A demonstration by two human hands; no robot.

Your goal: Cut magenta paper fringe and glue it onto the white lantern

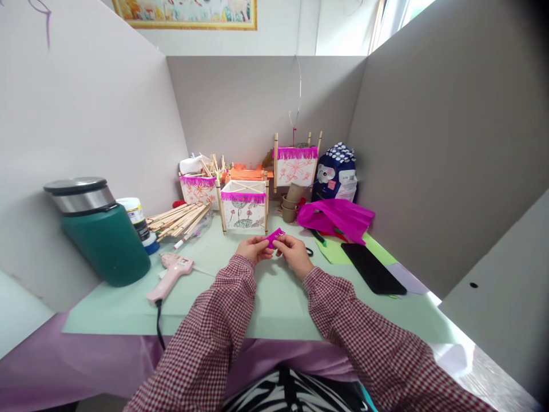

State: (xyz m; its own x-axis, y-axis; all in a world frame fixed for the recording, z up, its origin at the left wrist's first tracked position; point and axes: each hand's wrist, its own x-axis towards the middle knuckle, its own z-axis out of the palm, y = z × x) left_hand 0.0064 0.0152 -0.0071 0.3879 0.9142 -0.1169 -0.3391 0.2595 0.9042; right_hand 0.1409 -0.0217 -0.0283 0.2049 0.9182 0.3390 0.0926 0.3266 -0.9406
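Between my two hands is a small strip of magenta crepe paper (275,235) with slits cut along one edge. My left hand (253,249) pinches its left end, fingers closed. The fingers of my right hand (294,254) close on its lower right part. Just behind them stands a paper lantern (243,212) with wooden stick corners, a magenta fringe along its top and flower drawings on its side. A larger sheet of magenta crepe paper (338,217) lies crumpled to the right.
A pink glue gun (171,277), a green flask (103,243) and wooden sticks (184,220) are on the left. A black phone (373,269) lies right. At the back stand another lantern (295,169), small brown pots (290,209) and a blue bag (337,174). Grey panels (266,97) enclose the desk.
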